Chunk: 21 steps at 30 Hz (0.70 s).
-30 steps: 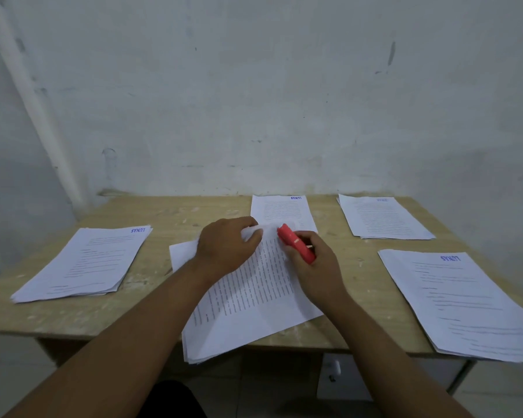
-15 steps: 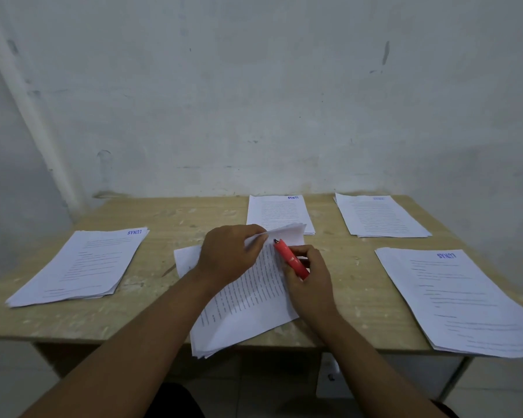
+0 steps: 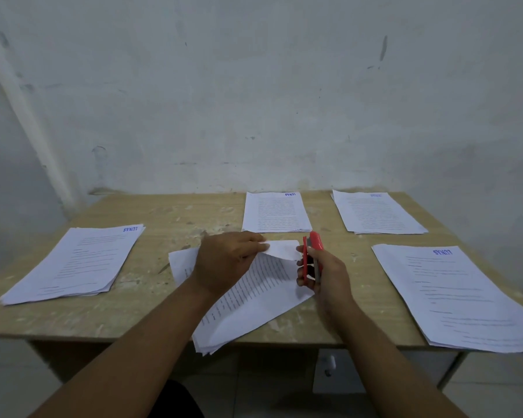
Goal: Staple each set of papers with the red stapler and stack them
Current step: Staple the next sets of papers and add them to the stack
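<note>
A set of printed papers (image 3: pixel 248 306) lies slanted at the table's front middle, its near end hanging over the edge. My left hand (image 3: pixel 227 260) pinches the set's far corner, which is bent upward. My right hand (image 3: pixel 323 273) grips the red stapler (image 3: pixel 311 254) just right of that corner, jaws pointing away from me and apart from the paper. Other paper piles lie on the table: one at the left (image 3: pixel 76 263), one at the far middle (image 3: pixel 275 212), one at the far right (image 3: pixel 375 212) and one at the near right (image 3: pixel 462 297).
The wooden table (image 3: pixel 151 297) stands against a white wall (image 3: pixel 254 101). A drawer or cabinet front (image 3: pixel 329 369) shows under the table's front edge on the right.
The stapler has drawn back to the right, off the papers' corner, and now stands more upright in my right hand. My left hand keeps pinching the lifted corner.
</note>
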Tool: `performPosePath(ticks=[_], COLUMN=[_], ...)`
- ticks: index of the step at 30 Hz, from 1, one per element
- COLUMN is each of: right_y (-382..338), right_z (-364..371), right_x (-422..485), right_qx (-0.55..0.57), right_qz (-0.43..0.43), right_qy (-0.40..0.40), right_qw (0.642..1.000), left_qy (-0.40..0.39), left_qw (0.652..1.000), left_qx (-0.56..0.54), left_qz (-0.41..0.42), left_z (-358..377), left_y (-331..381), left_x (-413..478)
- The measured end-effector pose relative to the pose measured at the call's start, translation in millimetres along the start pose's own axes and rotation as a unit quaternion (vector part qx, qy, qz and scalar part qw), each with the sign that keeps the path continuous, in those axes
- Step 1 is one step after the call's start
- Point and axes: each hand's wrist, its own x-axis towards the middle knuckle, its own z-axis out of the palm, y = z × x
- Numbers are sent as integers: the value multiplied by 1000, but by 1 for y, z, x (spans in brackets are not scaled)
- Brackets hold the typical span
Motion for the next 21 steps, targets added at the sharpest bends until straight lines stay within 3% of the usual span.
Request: performPosePath(ticks=[15,18,21], right_y=[4,6,9], right_z=[2,1,4], right_x=[-6,-1,0], right_qx=[-6,-60,-143], right_qz=[-3,-70,-156], right_qy=[2,29,72], right_qw=[1000,995,975], left_qy=[10,0,-43], left_qw=[1000,998,976], left_qx=[-10,-8,-12], left_qz=[10,-68,-213], left_z=[0,-1,-2], left_y=[-6,-3,-5], left_x=[-5,3,16])
